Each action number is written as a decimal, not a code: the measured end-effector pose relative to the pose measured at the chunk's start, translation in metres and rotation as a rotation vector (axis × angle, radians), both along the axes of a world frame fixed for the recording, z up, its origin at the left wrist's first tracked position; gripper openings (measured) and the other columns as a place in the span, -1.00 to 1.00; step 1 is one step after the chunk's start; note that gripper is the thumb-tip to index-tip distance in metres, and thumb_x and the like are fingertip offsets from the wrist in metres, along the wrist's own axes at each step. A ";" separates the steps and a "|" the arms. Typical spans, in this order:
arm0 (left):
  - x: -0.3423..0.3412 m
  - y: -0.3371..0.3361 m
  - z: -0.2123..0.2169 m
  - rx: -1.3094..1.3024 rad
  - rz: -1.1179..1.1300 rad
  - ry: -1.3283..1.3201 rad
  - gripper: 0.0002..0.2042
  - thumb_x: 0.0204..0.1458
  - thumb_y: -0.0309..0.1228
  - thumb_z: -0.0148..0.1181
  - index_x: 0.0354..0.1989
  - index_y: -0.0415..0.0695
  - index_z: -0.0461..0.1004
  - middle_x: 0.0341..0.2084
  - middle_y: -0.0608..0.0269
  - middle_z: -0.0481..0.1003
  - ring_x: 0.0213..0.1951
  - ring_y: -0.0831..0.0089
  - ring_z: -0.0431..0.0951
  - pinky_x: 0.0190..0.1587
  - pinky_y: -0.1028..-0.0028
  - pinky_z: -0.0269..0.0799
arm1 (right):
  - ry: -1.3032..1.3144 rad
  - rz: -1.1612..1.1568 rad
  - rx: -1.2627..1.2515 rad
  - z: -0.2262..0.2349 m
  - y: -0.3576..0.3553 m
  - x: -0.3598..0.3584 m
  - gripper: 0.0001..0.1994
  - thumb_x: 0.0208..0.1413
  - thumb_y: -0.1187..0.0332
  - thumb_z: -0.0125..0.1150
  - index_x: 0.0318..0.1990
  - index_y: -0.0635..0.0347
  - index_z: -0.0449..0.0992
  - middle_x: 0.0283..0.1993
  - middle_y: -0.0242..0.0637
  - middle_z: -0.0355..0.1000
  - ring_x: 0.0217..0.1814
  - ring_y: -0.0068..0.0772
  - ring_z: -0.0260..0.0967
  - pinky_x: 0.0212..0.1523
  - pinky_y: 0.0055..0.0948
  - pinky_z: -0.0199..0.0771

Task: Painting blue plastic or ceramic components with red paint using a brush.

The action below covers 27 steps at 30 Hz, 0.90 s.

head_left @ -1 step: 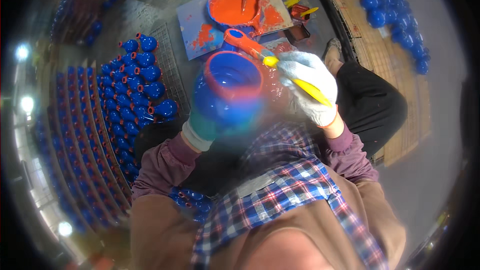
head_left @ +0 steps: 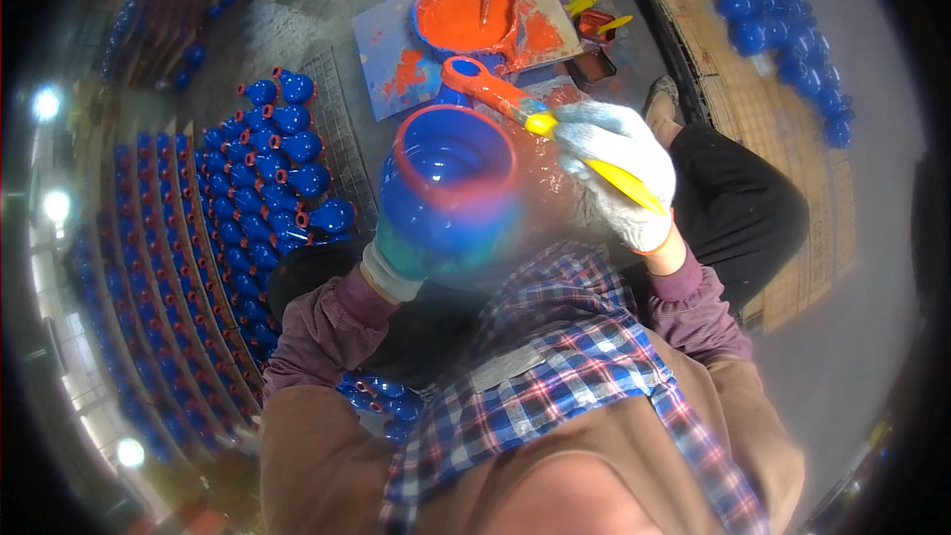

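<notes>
In front of me is a glossy blue pot [head_left: 421, 203] with a wide mouth edged in red and a spout on its far side, also red-rimmed. My left hand [head_left: 401, 253], in a teal glove with a white cuff, is closed on the pot's near left side; most of its fingers are hidden. My right hand [head_left: 619, 173], white-gloved, grips a brush [head_left: 626, 186] by its yellow handle. Red paint coats the brush's head, which reaches left to the spout rim; whether it presses there is hard to tell. The pot's near side is blurred.
Beyond the pot, a tub of red-orange paint [head_left: 448, 25] with a stick in it stands on a stained board [head_left: 396, 35]. Small containers with yellow-handled tools [head_left: 592, 25] lie right of it. Rows of blue pots [head_left: 267, 163] fill the left; more blue pots [head_left: 763, 25] lie far right.
The pot has shifted very slightly left and looks less blurred. My right hand and brush have moved a little to the right.
</notes>
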<state>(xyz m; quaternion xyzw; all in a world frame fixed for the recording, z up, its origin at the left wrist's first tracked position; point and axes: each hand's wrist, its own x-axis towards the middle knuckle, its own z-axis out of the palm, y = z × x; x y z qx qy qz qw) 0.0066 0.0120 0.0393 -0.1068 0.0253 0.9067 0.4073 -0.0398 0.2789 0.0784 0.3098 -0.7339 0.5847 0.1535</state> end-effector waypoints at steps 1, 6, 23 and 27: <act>0.004 -0.003 0.000 0.112 -0.022 0.032 -0.33 0.15 0.14 -0.07 0.31 -0.07 0.21 0.21 -0.12 0.26 0.12 0.05 0.45 -0.15 0.24 0.62 | 0.042 0.008 0.051 0.004 0.009 -0.001 -0.67 -0.01 0.49 0.28 -0.02 0.19 0.58 0.00 -0.06 0.50 0.05 -0.04 0.45 0.04 -0.28 0.45; 0.004 0.038 0.072 -0.716 0.336 -0.369 -0.34 0.16 0.07 0.00 0.24 -0.23 0.19 -0.07 -0.24 0.40 -0.46 0.02 0.61 -0.61 0.34 0.55 | -0.073 0.124 -0.199 0.020 0.024 -0.002 -0.75 0.01 0.49 0.26 -0.11 0.23 0.62 0.02 -0.02 0.50 0.06 -0.04 0.45 0.07 -0.25 0.45; 0.013 -0.042 -0.019 -0.438 0.188 0.208 -0.08 -0.05 0.20 0.25 0.35 -0.20 0.10 0.21 -0.08 0.31 0.20 0.04 0.38 0.23 0.07 0.35 | -0.561 -0.239 -0.508 0.027 0.028 0.002 -0.73 0.14 0.59 0.21 0.01 0.36 0.47 -0.16 -0.24 0.50 -0.25 -0.50 0.50 -0.21 -0.56 0.53; -0.003 -0.023 0.013 -1.326 0.069 0.909 -0.37 -0.01 -0.24 0.35 0.23 -0.22 0.29 0.03 0.13 0.47 0.00 0.32 0.50 0.05 0.33 0.42 | -0.583 -0.362 -0.457 0.022 0.025 -0.005 -0.75 0.17 0.52 0.23 0.00 0.35 0.48 -0.21 -0.29 0.49 -0.34 -0.59 0.45 -0.31 -0.62 0.48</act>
